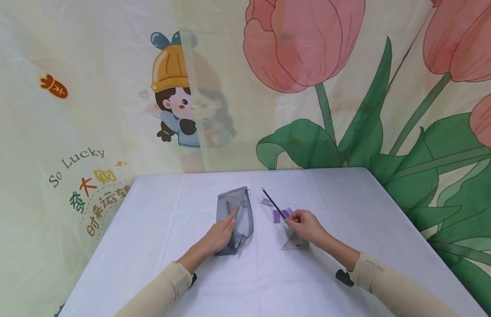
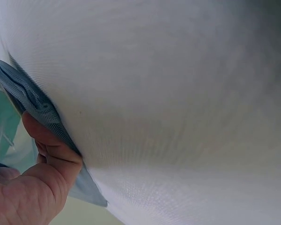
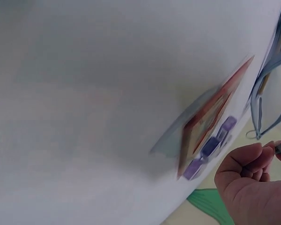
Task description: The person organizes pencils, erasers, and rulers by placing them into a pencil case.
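My left hand [image 1: 219, 236] grips the lower side of a grey mesh pencil case [image 1: 223, 211], which lies on the table with its zipped edge to the right. In the left wrist view, the thumb [image 2: 40, 131] presses on the case's folded fabric [image 2: 35, 101]. Through the mesh a slim pencil-like stick [image 1: 229, 206] shows. To the right, my right hand [image 1: 307, 226] pinches a dark pencil [image 1: 272, 202] near its lower end, its other end pointing up and left. The right wrist view shows the pencil's near end [image 3: 280, 148] between thumb and fingers.
Several small purple blocks [image 1: 276, 216] lie just beyond my right hand, one [image 1: 267, 202] apart near the pencil's far part. A clear triangular ruler [image 1: 291, 245] with a reddish edge lies under the right hand. A white cloth covers the table [image 1: 170, 229]; a printed curtain [image 1: 111, 110] hangs behind.
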Action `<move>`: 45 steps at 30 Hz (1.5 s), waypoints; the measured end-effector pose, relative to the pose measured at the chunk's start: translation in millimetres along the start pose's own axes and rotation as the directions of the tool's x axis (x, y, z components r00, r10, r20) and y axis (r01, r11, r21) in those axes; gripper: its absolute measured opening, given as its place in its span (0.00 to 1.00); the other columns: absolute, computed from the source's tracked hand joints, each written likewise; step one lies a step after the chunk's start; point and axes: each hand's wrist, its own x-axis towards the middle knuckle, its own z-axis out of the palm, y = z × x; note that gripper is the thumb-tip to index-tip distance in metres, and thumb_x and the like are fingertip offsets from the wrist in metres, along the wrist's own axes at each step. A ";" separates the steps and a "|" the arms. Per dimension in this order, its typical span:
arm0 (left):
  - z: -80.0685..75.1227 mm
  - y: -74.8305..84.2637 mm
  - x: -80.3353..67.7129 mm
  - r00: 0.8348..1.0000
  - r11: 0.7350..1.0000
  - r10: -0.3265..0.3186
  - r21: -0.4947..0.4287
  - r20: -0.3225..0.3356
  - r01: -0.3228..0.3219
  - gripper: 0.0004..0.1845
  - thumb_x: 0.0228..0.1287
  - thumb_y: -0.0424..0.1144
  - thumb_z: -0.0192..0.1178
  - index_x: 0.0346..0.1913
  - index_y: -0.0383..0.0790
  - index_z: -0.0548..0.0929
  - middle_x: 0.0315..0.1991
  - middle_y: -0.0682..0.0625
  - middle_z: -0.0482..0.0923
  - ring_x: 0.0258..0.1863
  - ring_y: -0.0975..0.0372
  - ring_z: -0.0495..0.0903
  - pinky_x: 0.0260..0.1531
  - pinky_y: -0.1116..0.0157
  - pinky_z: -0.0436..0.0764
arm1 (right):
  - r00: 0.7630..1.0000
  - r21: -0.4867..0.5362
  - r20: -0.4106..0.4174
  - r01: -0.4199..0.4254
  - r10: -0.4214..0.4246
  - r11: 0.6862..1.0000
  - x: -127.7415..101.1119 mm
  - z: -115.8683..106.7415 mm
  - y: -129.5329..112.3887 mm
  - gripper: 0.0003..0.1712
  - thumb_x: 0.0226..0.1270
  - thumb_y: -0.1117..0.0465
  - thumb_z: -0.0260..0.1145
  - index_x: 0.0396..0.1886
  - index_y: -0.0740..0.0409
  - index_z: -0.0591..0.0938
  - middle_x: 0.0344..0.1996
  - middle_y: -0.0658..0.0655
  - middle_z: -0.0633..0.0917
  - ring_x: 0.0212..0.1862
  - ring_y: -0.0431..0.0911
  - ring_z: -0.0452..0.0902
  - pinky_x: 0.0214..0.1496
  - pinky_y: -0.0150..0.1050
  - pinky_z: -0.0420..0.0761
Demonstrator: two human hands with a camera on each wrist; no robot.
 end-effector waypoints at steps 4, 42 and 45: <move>-0.6 -0.2 1.2 1.000 1.000 0.001 -0.002 0.002 -0.001 0.27 0.81 0.48 0.31 0.79 0.51 0.53 0.70 0.33 0.66 0.67 0.38 0.69 0.67 0.41 0.66 | 0.999 0.018 0.028 0.046 -0.046 0.999 -2.3 9.1 -5.2 0.06 0.66 0.64 0.65 0.31 0.62 0.82 0.22 0.51 0.77 0.27 0.41 0.69 0.24 0.30 0.70; -0.4 -6.8 -0.4 1.000 0.999 0.011 -0.032 0.013 -0.010 0.27 0.82 0.51 0.31 0.79 0.56 0.54 0.73 0.40 0.63 0.70 0.40 0.66 0.68 0.42 0.64 | 0.990 0.094 0.041 0.133 -0.138 0.987 16.7 91.5 -53.5 0.09 0.60 0.62 0.70 0.25 0.65 0.85 0.14 0.45 0.76 0.19 0.37 0.68 0.21 0.29 0.69; -1.6 -6.8 -0.3 1.000 0.999 0.014 -0.030 0.013 -0.013 0.27 0.82 0.52 0.30 0.79 0.57 0.53 0.73 0.39 0.64 0.69 0.40 0.67 0.68 0.41 0.64 | 0.988 0.052 0.023 0.151 -0.153 0.987 21.0 95.3 -53.8 0.10 0.60 0.61 0.70 0.24 0.63 0.85 0.13 0.45 0.76 0.19 0.36 0.68 0.21 0.29 0.69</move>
